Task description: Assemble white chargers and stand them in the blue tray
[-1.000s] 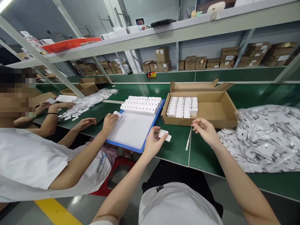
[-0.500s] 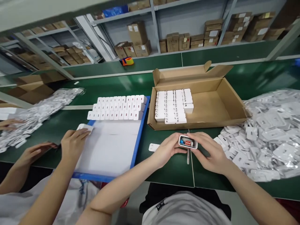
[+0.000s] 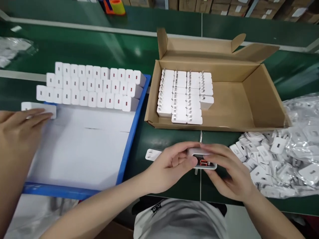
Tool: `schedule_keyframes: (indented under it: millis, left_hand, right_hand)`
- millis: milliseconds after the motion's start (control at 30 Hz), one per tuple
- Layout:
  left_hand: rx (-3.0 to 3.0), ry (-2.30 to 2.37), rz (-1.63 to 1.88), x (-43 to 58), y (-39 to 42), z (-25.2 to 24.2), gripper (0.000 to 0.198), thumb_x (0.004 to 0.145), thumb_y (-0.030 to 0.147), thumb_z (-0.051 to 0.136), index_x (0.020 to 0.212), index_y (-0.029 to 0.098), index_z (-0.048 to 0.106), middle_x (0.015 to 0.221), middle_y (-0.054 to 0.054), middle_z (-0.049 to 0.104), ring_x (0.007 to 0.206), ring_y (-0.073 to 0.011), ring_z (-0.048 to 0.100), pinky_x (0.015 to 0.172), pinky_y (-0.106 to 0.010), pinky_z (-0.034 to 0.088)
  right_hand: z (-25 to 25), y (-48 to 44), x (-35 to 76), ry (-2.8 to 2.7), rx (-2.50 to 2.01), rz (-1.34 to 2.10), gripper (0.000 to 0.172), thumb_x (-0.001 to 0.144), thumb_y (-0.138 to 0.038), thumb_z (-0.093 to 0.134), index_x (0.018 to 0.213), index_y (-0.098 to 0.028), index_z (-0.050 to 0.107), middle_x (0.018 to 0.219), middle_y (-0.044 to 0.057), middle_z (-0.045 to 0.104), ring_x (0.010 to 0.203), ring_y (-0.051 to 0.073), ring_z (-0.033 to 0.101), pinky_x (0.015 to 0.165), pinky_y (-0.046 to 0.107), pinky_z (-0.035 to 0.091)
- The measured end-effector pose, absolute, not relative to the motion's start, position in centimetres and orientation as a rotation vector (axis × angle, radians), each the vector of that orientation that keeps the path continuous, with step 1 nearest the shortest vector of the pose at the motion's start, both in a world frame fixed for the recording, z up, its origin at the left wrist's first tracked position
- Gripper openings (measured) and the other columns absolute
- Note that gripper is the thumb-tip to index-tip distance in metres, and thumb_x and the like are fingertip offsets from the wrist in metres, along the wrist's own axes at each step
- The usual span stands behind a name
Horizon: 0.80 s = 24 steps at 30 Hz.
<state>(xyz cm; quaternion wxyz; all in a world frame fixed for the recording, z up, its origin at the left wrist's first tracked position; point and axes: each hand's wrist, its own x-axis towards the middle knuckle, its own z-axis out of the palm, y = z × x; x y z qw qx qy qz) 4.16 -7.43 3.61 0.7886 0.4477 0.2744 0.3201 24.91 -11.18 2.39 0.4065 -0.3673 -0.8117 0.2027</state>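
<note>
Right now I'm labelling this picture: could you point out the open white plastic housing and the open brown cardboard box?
Open white plastic housing [image 3: 195,152]: head view, upper wall.
Open brown cardboard box [image 3: 230,103]: head view, bare inside floor.

White casing [image 3: 196,151] | rounded shell, partly covered by fingers | open end faced viewer, long edges ran roughly level | red part [image 3: 203,162] showed inside | held nearer viewer than cardboard box [image 3: 229,99]

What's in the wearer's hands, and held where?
One white case, open face showing: left hand grips its left end, right hand its right end.
</note>
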Motion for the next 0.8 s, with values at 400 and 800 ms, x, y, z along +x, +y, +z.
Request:
schedule_keyframes:
  millis: [400,800]
  left_hand:
    - [0.889,0.709,0.582,4.4,-7.5,3.3,0.037,0.091,0.038,0.061,0.121,0.017,0.062,0.112,-0.007,0.070,0.106,-0.0184,0.065,0.096,-0.027,0.052]
    - [0.911,0.634,0.518,4.3,-7.0,3.7,0.034,0.084,0.023,0.069,0.117,0.017,0.063,0.106,-0.006,0.070,0.101,-0.0184,0.067,0.088,-0.026,0.055]
  right_hand:
    - [1.8,-11.2,24.4,-2.059,-0.972,0.431,0.043,0.084,-0.003,0.057,0.125,-0.016,0.054,0.119,0.016,0.062,0.113,0.028,0.059,0.091,0.045,0.053]
    - [1.4,-10.7,25.2,-2.008,-0.820,0.794,0.079,0.080,0.004,0.060,0.147,-0.030,0.036,0.128,0.006,0.064,0.121,0.023,0.057,0.098,0.041,0.051]
